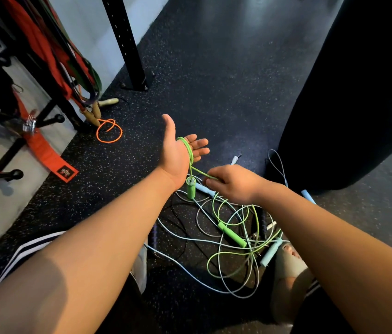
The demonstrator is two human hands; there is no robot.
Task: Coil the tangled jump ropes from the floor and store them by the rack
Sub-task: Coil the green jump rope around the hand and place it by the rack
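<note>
A green jump rope (224, 206) loops over my left hand (180, 150), which is held palm up with fingers apart. One green handle (191, 188) hangs below that wrist. My right hand (232, 183) pinches the green cord just right of the handle. The second green handle (232, 235) lies on the floor in a tangle with a light blue rope (190, 268) and its blue handles (271, 253). A dark rope is mixed into the pile. An orange rope (109, 133) with wooden handles (95, 113) lies coiled by the rack (127, 42).
A black rack post (130, 51) is bolted to the speckled rubber floor. Red and green bands (69, 59) hang at left, with an orange strap (48, 155) trailing down. A large black punching bag (349, 92) stands at right. My knees frame the rope pile.
</note>
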